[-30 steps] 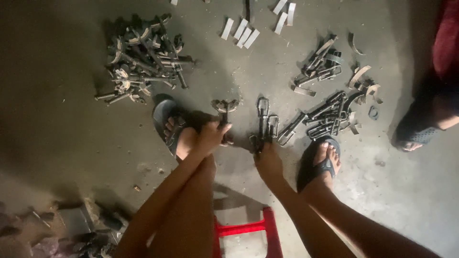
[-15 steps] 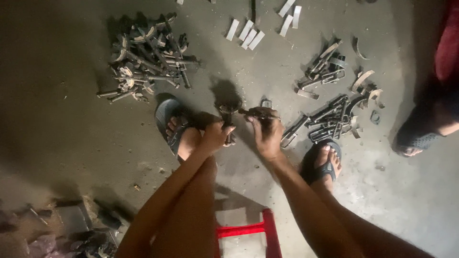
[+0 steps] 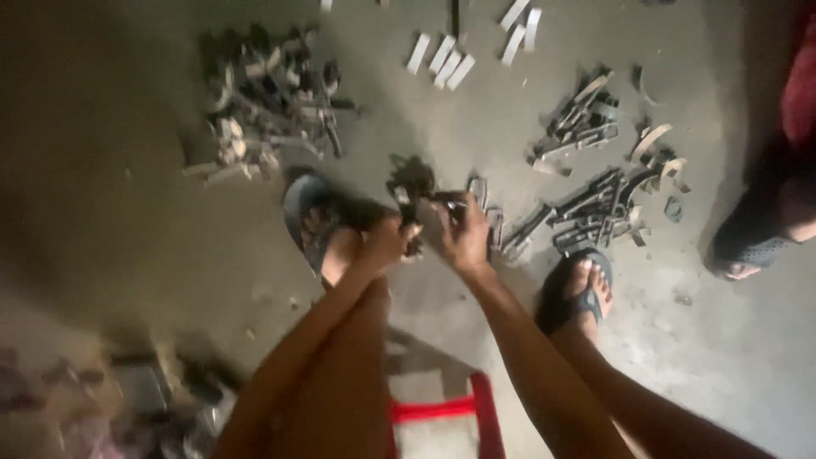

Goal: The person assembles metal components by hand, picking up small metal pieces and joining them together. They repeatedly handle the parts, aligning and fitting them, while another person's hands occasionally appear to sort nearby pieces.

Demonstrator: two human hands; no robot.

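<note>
Gripping one dark metal piece (image 3: 414, 189) between them, left hand (image 3: 387, 242) and right hand (image 3: 466, 240), fingers closed.

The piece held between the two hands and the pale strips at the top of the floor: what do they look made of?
The dark piece held by the left hand and right hand looks like dull, blackened metal, though blur leaves it open. The pale strips look flat and matte light grey, metal or perhaps wood.
</note>
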